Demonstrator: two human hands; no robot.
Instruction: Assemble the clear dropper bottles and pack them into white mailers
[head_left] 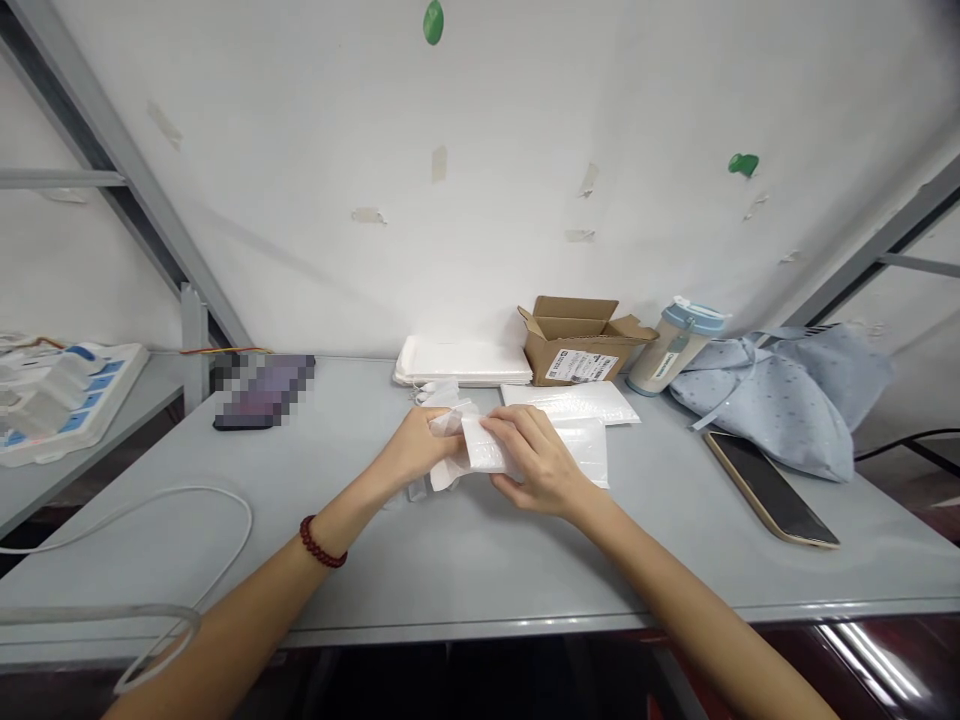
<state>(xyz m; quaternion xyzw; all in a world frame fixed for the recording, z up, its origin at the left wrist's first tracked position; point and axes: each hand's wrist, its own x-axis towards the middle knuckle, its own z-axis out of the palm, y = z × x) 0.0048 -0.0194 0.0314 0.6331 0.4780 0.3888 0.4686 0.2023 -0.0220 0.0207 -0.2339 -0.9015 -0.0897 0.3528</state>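
Observation:
Over the middle of the table, a white bubble mailer (489, 447) is held between my two hands, its left end spread apart. My right hand (541, 458) is closed on the mailer's right part, thumb below and fingers on top. At the left end, my left hand (420, 445) is closed, with its fingertips partly hidden by thin translucent plastic (450, 422) and the mailer's edge. Whether that plastic is a separate bag, I cannot tell. Small clear packets (435, 393) lie just behind my left hand. Another white mailer (592, 450) lies under and beyond my right hand.
At the back stand a stack of white mailers (465, 362), an open cardboard box (574, 345) and a tumbler (675, 345). A blue cloth bag (772, 395) and a phone (772, 488) lie at right. A white cable (225, 490) loops at left, near a power strip (105, 400).

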